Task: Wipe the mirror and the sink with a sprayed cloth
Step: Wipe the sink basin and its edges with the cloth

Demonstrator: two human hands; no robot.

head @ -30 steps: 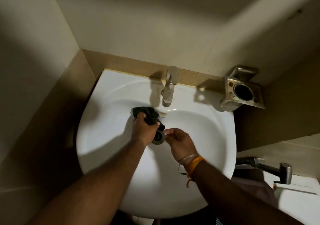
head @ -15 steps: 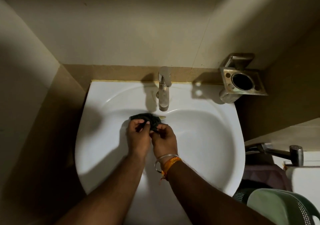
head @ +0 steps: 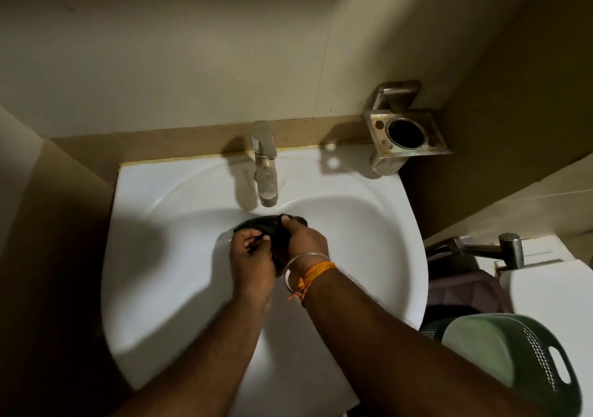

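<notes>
Bunching up the dark cloth [head: 272, 225] over the sink [head: 154, 256], just below the tap [head: 265, 173]. Left hand [head: 252, 256] is curled with its fingertips pinching one end of the cloth, right hand [head: 303, 240] is closed around the other end, so both are on it. No water running that I can see. Looks to me like the sink step, refolding or wringing before another pass. Next move probably needs one hand to let go and press the cloth flat on the basin. Mirror isn't in view.
</notes>
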